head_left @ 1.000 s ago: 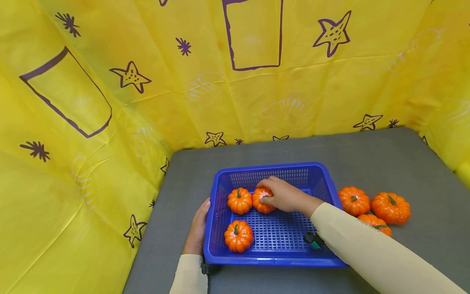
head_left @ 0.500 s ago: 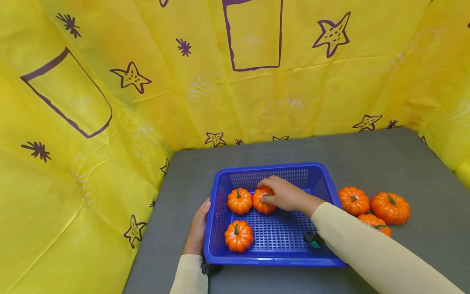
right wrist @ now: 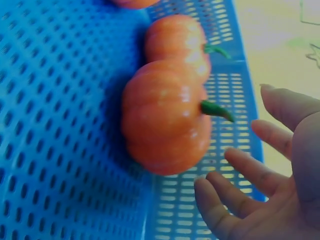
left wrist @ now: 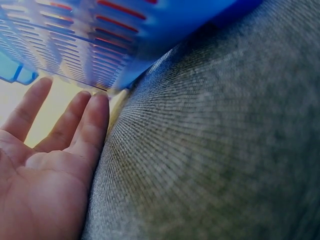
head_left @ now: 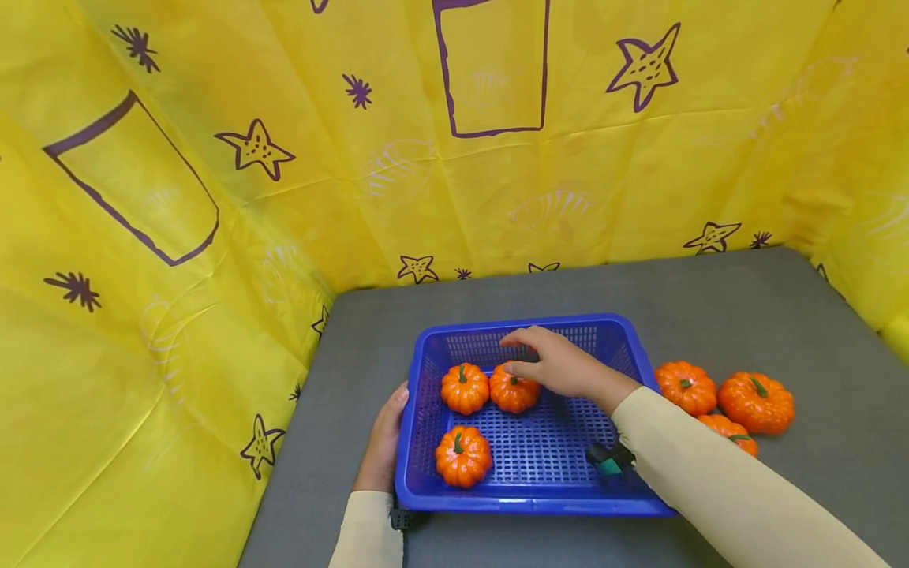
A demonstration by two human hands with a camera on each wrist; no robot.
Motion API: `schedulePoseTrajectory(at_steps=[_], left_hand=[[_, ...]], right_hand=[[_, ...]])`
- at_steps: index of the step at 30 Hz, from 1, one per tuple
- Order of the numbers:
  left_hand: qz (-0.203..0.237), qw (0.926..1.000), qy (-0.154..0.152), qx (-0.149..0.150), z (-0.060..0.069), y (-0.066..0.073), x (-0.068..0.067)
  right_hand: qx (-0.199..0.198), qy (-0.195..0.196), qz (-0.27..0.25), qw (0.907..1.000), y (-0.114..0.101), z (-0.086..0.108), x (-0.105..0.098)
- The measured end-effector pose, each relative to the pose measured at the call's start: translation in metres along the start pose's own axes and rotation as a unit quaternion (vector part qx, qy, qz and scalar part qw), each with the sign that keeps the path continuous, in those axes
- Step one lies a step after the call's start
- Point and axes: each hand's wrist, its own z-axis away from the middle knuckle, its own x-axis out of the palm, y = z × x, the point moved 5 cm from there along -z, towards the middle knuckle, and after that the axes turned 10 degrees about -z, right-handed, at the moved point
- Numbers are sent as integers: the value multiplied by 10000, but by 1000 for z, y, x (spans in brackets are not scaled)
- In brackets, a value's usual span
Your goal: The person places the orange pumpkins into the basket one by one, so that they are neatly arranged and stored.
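A blue plastic basket (head_left: 540,506) with perforated walls holds three small orange pumpkins. Two of them, the left pumpkin (head_left: 464,389) and the right pumpkin (head_left: 513,394), sit side by side near the back wall; the front pumpkin (head_left: 463,457) lies at the front left. Just above the right pumpkin is my right hand (head_left: 557,363), its fingers spread and apart from the fruit in the right wrist view (right wrist: 250,185). My left hand (head_left: 387,430) rests against the basket's left outer side, fingers extended and touching the wall in the left wrist view.
Outside the basket's right side, three more orange pumpkins (head_left: 756,402) stand close together on the grey table (head_left: 838,371), one partly hidden by my right sleeve. Yellow patterned cloth (head_left: 319,158) hangs along the back and left.
My right hand has let go of the right pumpkin in the back pair and lifted slightly, its fingers opening. The left hand and the basket have stayed in place.
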Motion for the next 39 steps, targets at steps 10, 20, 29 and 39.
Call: schedulePoseTrajectory(at_steps=[10,20,29,39], left_hand=[[-66,10000,-57,-7,0,0,-1],[-24,10000,34,84,-3,-1,-1],[-42,10000,-60,37,-1,0,-2],[-1,9999,109,-72,0,-2,-3]], right_hand=[[-173,378,-755,9963,-2,3,-19],[85,792,-1240,9891,-5,11,-38],[20,1072,-1520,9825,-7,14,-46],[-50,1402,-1630,9766,-6,27,-61]])
